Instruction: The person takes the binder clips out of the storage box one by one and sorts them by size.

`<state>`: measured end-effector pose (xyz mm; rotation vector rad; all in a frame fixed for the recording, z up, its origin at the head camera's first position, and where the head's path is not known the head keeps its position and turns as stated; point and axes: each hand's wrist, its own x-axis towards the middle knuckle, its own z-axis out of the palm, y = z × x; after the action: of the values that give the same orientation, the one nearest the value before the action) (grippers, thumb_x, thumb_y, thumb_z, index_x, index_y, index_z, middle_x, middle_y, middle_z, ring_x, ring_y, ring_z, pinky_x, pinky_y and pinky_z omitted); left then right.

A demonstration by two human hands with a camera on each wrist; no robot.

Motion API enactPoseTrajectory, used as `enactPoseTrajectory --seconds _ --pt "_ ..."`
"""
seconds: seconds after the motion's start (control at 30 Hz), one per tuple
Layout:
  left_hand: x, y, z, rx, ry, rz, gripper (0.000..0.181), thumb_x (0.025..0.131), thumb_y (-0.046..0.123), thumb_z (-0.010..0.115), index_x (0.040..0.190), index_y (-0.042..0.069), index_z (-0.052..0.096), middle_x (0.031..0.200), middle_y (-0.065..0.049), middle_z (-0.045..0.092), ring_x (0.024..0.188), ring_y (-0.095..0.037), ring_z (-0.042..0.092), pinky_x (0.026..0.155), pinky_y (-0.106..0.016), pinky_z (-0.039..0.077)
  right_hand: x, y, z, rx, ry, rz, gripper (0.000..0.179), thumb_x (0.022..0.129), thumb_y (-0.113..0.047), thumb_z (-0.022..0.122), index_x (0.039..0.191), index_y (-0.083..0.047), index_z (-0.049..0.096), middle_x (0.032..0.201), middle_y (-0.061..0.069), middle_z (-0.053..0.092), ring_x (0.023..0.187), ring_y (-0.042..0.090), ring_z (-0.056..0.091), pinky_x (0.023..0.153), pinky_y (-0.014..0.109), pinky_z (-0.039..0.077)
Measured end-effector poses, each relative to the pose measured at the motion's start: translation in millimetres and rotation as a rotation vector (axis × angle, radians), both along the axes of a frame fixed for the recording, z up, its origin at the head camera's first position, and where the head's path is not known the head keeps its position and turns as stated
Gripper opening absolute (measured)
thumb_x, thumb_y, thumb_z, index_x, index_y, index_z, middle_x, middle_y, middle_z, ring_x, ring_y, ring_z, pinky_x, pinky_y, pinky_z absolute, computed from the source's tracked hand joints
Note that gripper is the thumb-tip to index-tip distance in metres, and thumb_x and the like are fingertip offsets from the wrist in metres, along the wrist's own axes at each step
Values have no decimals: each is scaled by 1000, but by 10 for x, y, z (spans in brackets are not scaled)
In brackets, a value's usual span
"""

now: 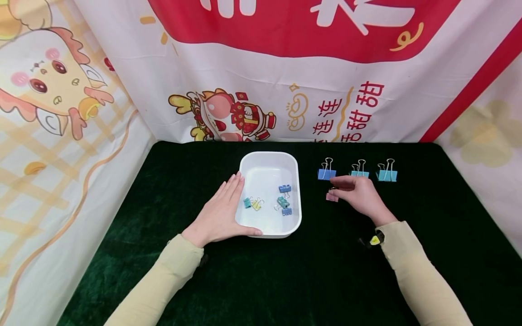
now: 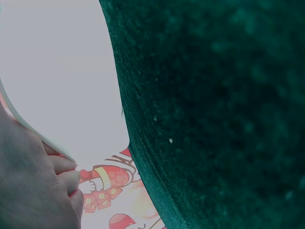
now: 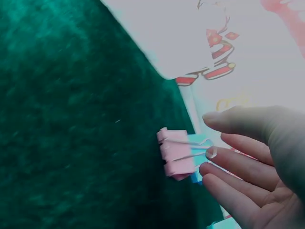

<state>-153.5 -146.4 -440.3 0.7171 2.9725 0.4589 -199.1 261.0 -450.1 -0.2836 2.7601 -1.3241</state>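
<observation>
My left hand [image 1: 218, 213] lies along the left side of a white tray [image 1: 269, 156], fingers straight on its rim and thumb over the near edge. Several small binder clips are in the tray, among them a yellow clip [image 1: 256, 205], a green clip [image 1: 282, 202] and a blue clip [image 1: 285, 188]. Right of the tray, my right hand [image 1: 359, 194] hovers by a pink binder clip [image 3: 178, 152]. In the right wrist view a gap shows between thumb and fingers, and the clip's wire handles point toward the fingertips.
Behind the right hand stand a larger blue binder clip [image 1: 326, 174] and two light blue ones, the outer light blue clip [image 1: 387, 175] farthest right. Dark green cloth [image 1: 261, 280] covers the table. A printed curtain [image 1: 228, 68] hangs along the back edge.
</observation>
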Motion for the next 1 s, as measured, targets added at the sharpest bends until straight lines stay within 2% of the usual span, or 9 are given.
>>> enactPoseTrajectory --seconds 0.33,0.57,0.87,1.0 --pt "3 -5 3 8 3 -4 139 68 92 62 164 8 6 170 -4 -3 154 -16 -2 123 -40 5 34 -92 314 -34 99 -13 50 89 -33 82 129 -6 70 127 13 68 115 30 66 94 46 54" --pt "2 -9 5 -8 5 -5 140 66 98 52 164 9 6 170 -3 -3 154 -15 -3 123 -39 6 102 -201 527 -57 122 2 51 88 -38 82 129 -9 70 128 8 68 118 28 64 99 51 51" --pt "10 -10 24 -4 7 -11 141 66 97 53 164 8 6 170 -5 -2 154 -17 -2 123 -38 5 180 -405 632 -92 143 39 54 84 -38 85 129 -12 70 129 9 68 115 28 66 95 50 53" --pt "9 -10 29 -8 6 -13 141 66 98 52 164 8 5 170 -5 -2 154 -17 -2 123 -39 5 196 -490 626 -119 93 40 54 82 -42 86 128 -19 71 129 4 67 116 25 65 80 44 60"
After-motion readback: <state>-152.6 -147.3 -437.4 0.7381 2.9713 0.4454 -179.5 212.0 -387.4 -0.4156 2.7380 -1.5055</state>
